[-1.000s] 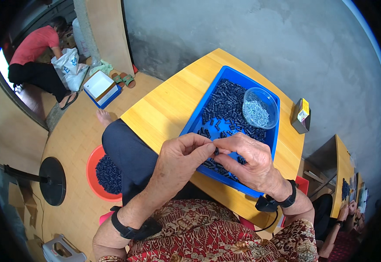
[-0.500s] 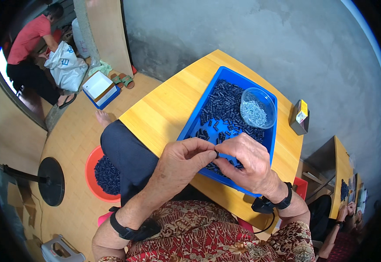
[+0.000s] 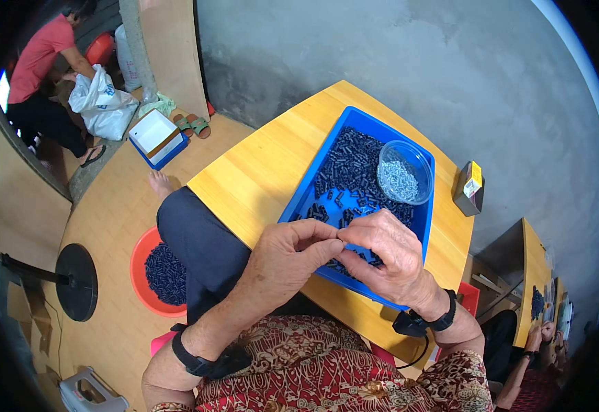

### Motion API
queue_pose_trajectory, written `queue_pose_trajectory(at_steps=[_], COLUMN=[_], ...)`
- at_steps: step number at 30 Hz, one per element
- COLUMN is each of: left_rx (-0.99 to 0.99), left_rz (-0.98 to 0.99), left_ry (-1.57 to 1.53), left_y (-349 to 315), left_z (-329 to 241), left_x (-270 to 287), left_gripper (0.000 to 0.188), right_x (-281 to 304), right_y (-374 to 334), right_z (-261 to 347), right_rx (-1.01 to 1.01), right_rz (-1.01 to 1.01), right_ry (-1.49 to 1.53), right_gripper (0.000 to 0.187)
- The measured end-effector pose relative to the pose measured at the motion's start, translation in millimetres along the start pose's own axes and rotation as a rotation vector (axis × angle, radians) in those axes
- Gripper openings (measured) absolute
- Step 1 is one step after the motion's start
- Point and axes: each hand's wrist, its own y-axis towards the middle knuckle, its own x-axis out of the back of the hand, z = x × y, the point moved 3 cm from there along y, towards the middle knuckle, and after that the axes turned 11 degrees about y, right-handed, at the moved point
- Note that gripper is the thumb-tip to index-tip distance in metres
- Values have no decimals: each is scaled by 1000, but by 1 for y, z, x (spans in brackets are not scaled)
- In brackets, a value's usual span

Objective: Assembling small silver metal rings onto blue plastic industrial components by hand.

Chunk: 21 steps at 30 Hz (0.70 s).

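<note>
Fingertip to fingertip, my left hand (image 3: 275,264) and my right hand (image 3: 392,257) meet over the near end of a blue tray (image 3: 292,204). Both are closed in a pinch. A small black piece showed between the fingertips a moment ago; now the fingers mostly hide it, and I cannot make out anything else there. Many short black cylindrical pieces (image 3: 354,161) lie in the tray, heaped at the far end and scattered thinly nearer my hands. A round clear tub (image 3: 426,168) of small silvery metal parts (image 3: 397,182) rests on them at the right.
The tray stands on a yellow wooden table (image 3: 244,185). A small dark box (image 3: 470,196) sits at its right edge. On the floor are a red basin (image 3: 137,275) of black pieces and a black round base (image 3: 80,281). A co-worker (image 3: 45,62) bends over a white sack (image 3: 100,106).
The black piece between my fingertips has gone out of sight as the fingertips closed together. My hands have barely moved. The co-worker at the far left has shifted slightly, and a red basin shows there.
</note>
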Motion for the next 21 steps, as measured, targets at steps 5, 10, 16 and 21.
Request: queue_pose_trajectory(at_steps=[5,10,16,21], left_rx=[-22,19,15,4], left_rz=[11,-14,25,43], left_ry=[-13,-51,62,66], left_y=[0,-1,0,1], left_z=[-2,1,2,1], left_x=[0,-1,1,1], left_gripper=[20,21,20,19], right_x=[1,3,0,1], right_y=[-1,-1,-1,-1], right_z=[-2,2,2,2], right_rx=[18,52,55,49], right_rz=[-38,-27,3,-18], right_ry=[14,-98,-140,-88], right_gripper=[34,33,33,32])
